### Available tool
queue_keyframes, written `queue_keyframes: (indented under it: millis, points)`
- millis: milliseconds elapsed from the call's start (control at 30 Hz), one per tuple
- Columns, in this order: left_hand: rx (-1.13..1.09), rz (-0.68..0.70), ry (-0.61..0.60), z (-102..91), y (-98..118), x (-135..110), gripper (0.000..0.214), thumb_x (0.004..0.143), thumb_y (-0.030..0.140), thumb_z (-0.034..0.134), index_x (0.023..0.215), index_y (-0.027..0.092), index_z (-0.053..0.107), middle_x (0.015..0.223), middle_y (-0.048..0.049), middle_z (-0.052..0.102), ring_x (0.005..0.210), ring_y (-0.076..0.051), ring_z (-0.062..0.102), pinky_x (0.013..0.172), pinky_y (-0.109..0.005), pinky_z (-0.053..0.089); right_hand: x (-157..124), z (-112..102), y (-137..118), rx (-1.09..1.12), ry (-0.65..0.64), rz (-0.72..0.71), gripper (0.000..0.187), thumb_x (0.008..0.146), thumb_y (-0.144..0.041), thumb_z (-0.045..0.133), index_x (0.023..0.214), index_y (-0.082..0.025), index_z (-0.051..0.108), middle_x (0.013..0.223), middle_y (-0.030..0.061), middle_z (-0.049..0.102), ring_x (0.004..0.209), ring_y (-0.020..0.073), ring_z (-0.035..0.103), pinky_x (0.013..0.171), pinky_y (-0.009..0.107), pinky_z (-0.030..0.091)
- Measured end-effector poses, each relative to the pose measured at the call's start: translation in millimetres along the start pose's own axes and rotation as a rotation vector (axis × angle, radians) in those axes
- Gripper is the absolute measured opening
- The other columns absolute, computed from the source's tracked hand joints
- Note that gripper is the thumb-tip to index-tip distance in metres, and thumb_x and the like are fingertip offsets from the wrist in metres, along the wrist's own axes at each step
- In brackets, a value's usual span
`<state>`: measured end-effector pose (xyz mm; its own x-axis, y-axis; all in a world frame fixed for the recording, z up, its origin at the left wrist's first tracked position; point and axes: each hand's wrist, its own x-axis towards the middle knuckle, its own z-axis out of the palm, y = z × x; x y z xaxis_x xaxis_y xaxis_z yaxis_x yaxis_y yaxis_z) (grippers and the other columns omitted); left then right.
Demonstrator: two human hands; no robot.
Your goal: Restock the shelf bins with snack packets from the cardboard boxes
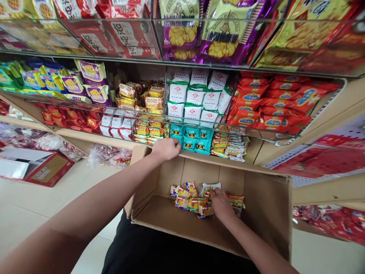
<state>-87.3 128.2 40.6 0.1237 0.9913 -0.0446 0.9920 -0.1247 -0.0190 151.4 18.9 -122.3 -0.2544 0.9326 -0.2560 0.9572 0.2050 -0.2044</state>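
Note:
A cardboard box (265, 201) rests against my lap, tilted open toward me, its far rim against the shelves. My left hand (167, 149) is closed over that rim, knuckles up. Inside, a small pile of wrapped snack packets (196, 204) in yellow, orange and blue lies on the bottom. Reaching into the pile is my right hand (221, 201), its fingers curled down onto a packet beside a silver-edged packet (211, 187). The fingertips are partly hidden among the wrappers. Teal packets (194, 139) sit on the low shelf just beyond my left hand.
Clear-fronted shelf bins hold white-and-green packets (195, 95), red packets (270, 102) and purple biscuit packs (94, 80). Large purple cookie bags (225, 34) stand above. A red carton (48, 169) lies on the tiled floor at left. A perforated panel (313, 156) borders the right.

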Motion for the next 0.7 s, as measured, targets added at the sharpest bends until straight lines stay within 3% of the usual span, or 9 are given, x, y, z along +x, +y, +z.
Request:
queue_keyframes:
  millis: [100, 233, 300, 367, 467, 567, 700]
  points:
    - [-0.005, 0.001, -0.01, -1.9, 0.6, -3.2, 0.044, 0.081, 0.042, 0.022, 0.085, 0.025, 0.062, 0.091, -0.0044, 0.065, 0.082, -0.023, 0.059, 0.062, -0.03, 0.043, -6.7, -9.1, 2.0, 0.038, 0.005, -0.008, 0.03, 0.071, -0.012, 0.05, 0.099, -0.016, 0.058, 0.106, 0.0114, 0.054, 0.1, 0.0257, 0.047, 0.082, 0.034, 0.038]
    - [-0.008, 0.011, -0.017, -3.4, 0.3, -4.4, 0.044, 0.081, 0.041, 0.022, 0.085, 0.025, 0.062, 0.093, -0.0049, 0.065, 0.083, -0.023, 0.059, 0.064, -0.031, 0.044, -34.8, -39.2, -0.6, 0.141, 0.026, -0.117, 0.022, 0.08, -0.017, 0.043, 0.099, -0.018, 0.053, 0.097, 0.0066, 0.058, 0.092, 0.0183, 0.053, 0.078, 0.027, 0.04]
    - [-0.017, 0.011, -0.025, -3.4, 0.4, -3.7, 0.044, 0.081, 0.042, 0.021, 0.086, 0.026, 0.062, 0.094, -0.0044, 0.065, 0.083, -0.022, 0.059, 0.064, -0.03, 0.044, -49.0, -70.1, -1.7, 0.242, 0.148, -0.252, 0.023, 0.084, -0.024, 0.038, 0.103, -0.019, 0.05, 0.1, 0.0063, 0.057, 0.091, 0.0165, 0.053, 0.079, 0.027, 0.04]
    - [-0.024, 0.014, -0.032, -3.1, 0.8, -3.2, 0.043, 0.081, 0.042, 0.021, 0.087, 0.026, 0.061, 0.095, -0.0038, 0.065, 0.084, -0.022, 0.059, 0.064, -0.03, 0.044, -52.9, -108.8, 1.9, 0.29, 0.353, -0.336, 0.026, 0.085, -0.029, 0.037, 0.107, -0.019, 0.047, 0.102, 0.0071, 0.056, 0.094, 0.0166, 0.052, 0.081, 0.028, 0.04]
    - [-0.018, 0.013, -0.049, -2.7, 0.0, -3.1, 0.042, 0.081, 0.042, 0.022, 0.088, 0.027, 0.061, 0.096, -0.0031, 0.064, 0.085, -0.022, 0.059, 0.065, -0.03, 0.045, -29.5, -163.2, 20.2, 0.272, 0.597, -0.235, 0.034, 0.083, -0.035, 0.039, 0.11, -0.016, 0.047, 0.103, 0.0098, 0.057, 0.094, 0.0203, 0.052, 0.08, 0.032, 0.041]
    - [0.0, 0.037, -0.112, -4.6, -3.8, -0.3, 0.044, 0.082, 0.042, 0.021, 0.093, 0.027, 0.06, 0.101, -0.0043, 0.062, 0.089, -0.023, 0.058, 0.069, -0.033, 0.045, 17.6, -193.5, 44.6, 0.313, 0.468, -0.105, 0.03, 0.08, -0.034, 0.043, 0.104, -0.017, 0.05, 0.094, 0.0081, 0.061, 0.081, 0.0194, 0.057, 0.068, 0.029, 0.044]
    - [0.014, 0.122, -0.214, -12.2, 0.5, 15.3, 0.036, 0.076, 0.04, 0.036, 0.099, 0.027, 0.06, 0.102, -0.0062, 0.062, 0.091, -0.025, 0.058, 0.072, -0.034, 0.046, 70.8, -195.9, 60.1, 0.128, 0.355, -0.074, 0.028, 0.077, -0.026, 0.047, 0.104, -0.018, 0.049, 0.095, 0.0092, 0.061, 0.085, 0.0215, 0.057, 0.072, 0.029, 0.041]
